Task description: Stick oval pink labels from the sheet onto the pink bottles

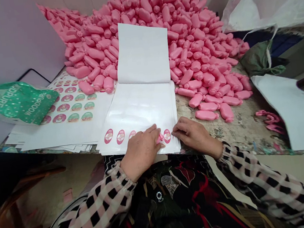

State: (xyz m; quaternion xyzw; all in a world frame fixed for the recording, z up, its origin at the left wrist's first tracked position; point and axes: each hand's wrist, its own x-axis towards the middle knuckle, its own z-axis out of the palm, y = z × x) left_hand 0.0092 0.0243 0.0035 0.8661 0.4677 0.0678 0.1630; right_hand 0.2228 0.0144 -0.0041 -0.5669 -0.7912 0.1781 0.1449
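A white sheet of oval pink stickers (109,136) lies on a stack at the table's front edge, one row of stickers along its near side. My left hand (142,150) rests on this sheet with its fingers stretched out, covering part of the row. Something small and pink shows between its index finger and thumb; what it is I cannot tell. Just right of the last sticker (167,136), my right hand (192,134) is closed in a pinch at the sheet's right edge. Whatever its fingertips hold is too small to make out.
Behind the sheet rises a large heap of pink bottles (201,61). A blank white sheet (142,52) leans on it. To the left lie more sticker sheets (72,129) and a green bag (26,103). Pink scraps (272,121) and white paper (301,114) are at right.
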